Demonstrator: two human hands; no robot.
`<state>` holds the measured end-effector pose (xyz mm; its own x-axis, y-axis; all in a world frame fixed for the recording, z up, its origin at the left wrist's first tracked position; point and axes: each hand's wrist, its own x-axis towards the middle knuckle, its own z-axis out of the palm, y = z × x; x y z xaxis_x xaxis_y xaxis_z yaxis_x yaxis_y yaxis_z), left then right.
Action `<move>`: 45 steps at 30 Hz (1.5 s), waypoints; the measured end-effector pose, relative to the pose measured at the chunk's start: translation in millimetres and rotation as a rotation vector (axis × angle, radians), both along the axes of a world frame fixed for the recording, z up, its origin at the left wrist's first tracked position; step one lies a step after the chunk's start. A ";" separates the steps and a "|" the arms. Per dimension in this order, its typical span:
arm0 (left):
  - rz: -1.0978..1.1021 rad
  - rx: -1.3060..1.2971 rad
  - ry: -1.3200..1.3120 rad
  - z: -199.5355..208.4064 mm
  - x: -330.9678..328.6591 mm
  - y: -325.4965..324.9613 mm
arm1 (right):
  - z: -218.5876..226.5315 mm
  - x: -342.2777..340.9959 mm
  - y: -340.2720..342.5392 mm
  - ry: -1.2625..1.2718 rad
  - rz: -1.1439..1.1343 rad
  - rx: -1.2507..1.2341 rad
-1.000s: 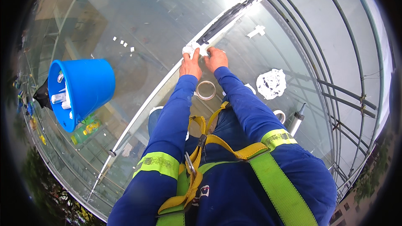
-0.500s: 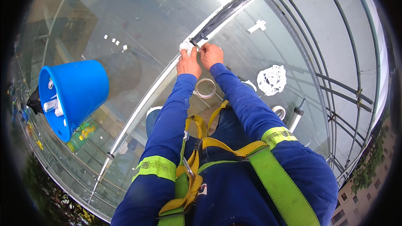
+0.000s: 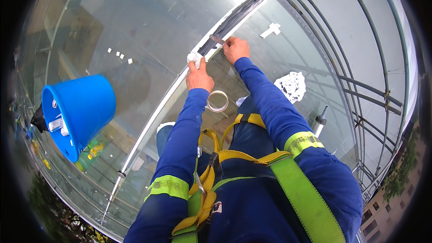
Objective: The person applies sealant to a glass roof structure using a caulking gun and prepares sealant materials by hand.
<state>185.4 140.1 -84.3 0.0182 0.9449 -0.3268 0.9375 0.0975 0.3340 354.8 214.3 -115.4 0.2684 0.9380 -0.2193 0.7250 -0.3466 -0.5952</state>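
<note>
My right hand (image 3: 236, 49) grips a small flat-bladed spatula (image 3: 218, 40), its blade lying over a strip of dark grey sealant (image 3: 238, 18). The sealant runs along the glass joint between white masking-tape edges. At the near end of the strip, my left hand (image 3: 199, 77) has its thumb and fingers closed at a small white wad (image 3: 192, 57); what it is made of is hard to make out. A roll of tape (image 3: 218, 101) lies on the glass just below the joint, between my forearms.
A blue bucket (image 3: 85, 108) with white items inside lies tipped at left, beside a green bottle (image 3: 92, 150). Small white blocks (image 3: 120, 56) dot the glass. At right are a white cross-shaped piece (image 3: 271, 30), crumpled smeared paper (image 3: 291, 86), a sealant gun (image 3: 320, 121) and curved metal bars (image 3: 369, 87).
My right hand has moved up and right along the strip, bringing the spatula blade onto the sealant. My left hand has shifted slightly down and left, so the hands are farther apart.
</note>
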 end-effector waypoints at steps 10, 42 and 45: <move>0.027 -0.065 0.013 5.3 7.5 1.1 | 4.4 66.4 56.5 -0.090 -0.075 0.002; 0.013 -0.041 0.048 4.7 21.6 2.5 | 3.2 238.3 194.5 -0.180 -0.258 0.027; 0.020 -0.031 0.028 4.4 22.1 2.6 | -1.4 247.0 200.5 -0.173 -0.253 0.023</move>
